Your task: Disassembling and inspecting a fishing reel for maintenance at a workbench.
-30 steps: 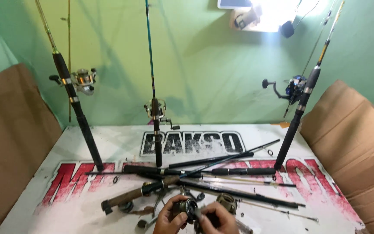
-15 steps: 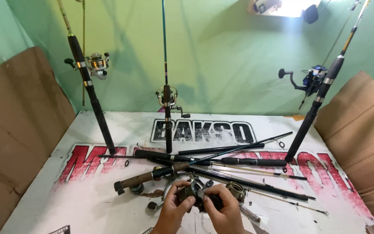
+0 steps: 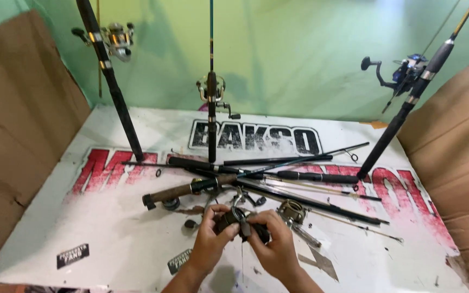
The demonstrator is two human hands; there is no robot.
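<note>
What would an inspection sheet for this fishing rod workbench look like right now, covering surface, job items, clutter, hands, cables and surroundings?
Surface: white banner sheet with red and black lettering, worn and stained.
Job's things: dark fishing reel, gripped between both hands near the sheet's front edge.
Clutter: pile of rod sections lying crossed; cork-handled rod butt; loose metal reel part; small knob.
Grippers: left hand and right hand both closed on the reel.
Cables: nothing seen.
Surroundings: three rods with spinning reels lean upright, left, centre, right; green wall; cardboard panels on either side.
</note>
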